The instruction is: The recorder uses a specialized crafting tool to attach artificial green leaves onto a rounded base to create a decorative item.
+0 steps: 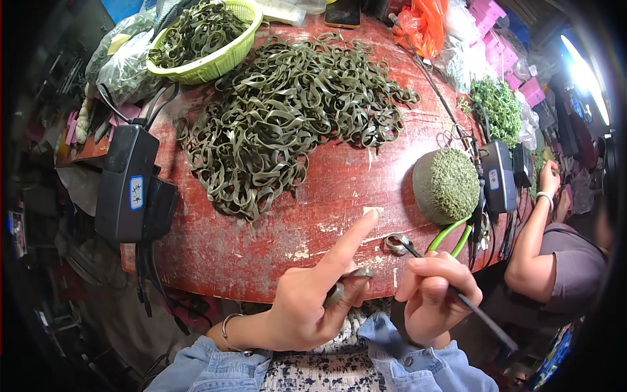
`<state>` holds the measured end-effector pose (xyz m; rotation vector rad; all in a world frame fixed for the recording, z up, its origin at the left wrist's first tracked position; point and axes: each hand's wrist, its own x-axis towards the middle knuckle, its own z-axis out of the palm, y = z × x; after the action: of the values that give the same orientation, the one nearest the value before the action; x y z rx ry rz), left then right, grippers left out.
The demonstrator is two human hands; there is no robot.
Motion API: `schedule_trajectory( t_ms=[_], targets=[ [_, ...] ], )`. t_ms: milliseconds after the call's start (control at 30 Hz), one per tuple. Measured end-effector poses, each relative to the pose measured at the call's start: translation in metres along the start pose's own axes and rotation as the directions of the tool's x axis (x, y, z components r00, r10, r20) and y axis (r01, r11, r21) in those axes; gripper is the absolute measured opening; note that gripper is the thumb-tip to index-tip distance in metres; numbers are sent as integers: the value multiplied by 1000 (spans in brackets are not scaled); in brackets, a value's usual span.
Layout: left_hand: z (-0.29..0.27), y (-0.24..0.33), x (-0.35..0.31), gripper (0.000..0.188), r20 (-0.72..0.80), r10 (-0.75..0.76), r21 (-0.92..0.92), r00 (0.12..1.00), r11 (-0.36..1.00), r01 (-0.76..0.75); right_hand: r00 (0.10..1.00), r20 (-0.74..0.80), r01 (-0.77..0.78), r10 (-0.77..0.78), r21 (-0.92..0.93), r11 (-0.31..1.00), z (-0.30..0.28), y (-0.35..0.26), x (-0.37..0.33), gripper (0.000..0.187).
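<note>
Left grip (307,304), lower middle of the frame: thumb and curled fingers closed on a dark green band (334,295). One end of the band pokes out past the thumb on the right; most of the rest is hidden by the fingers. Index finger is out straight, pointing up and right over the worktop (353,173).

Right grip (439,294), lower right of centre: fingers pinched on a thin dark rod (483,318). Rod slants from lower right to upper left, its upper end at a loose ring (394,249). Ring is on the worktop, just up-left of the right grip and outside the fingers. Can't tell whether the rod end is inside the ring or only against it.

Big heap of dark green loops (281,117) fills upper centre, well apart from both grips. More loops sit in the yellow-green basket (225,62), upper left. Round block with a fuzzy green top (450,186) stands right of centre, green handles (462,240) just below it.
</note>
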<state>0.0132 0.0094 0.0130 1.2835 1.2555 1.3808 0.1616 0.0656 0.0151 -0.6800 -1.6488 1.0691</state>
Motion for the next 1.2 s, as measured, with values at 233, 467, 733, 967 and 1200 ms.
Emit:
schedule_trajectory(
  t_ms=[233, 467, 733, 967, 1200],
  targets=[
    [0, -1, 3, 67, 15, 251, 344, 968, 907, -241, 977, 208, -3, 48, -209, 978, 8, -14, 12, 30],
    [-10, 2, 6, 60, -6, 82, 186, 997, 979, -80, 947, 157, -301, 281, 120, 946, 7, -2, 11, 15],
    [-24, -10, -5, 27, -135, 39, 38, 990, 999, -35, 783, 209, -607, 586, 467, 643, 17, 1, 8, 9],
    [-34, -20, -21, 13, -337, -228, -470, 914, 882, 47, 767, 371, -616, 524, 194, 764, 51, -11, 12, 12],
    [-82, -28, -35, 18, -387, -420, -804, 821, 589, -78, 865, 499, 282, -47, -407, 869, 103, 26, 38, 13]
  ],
)
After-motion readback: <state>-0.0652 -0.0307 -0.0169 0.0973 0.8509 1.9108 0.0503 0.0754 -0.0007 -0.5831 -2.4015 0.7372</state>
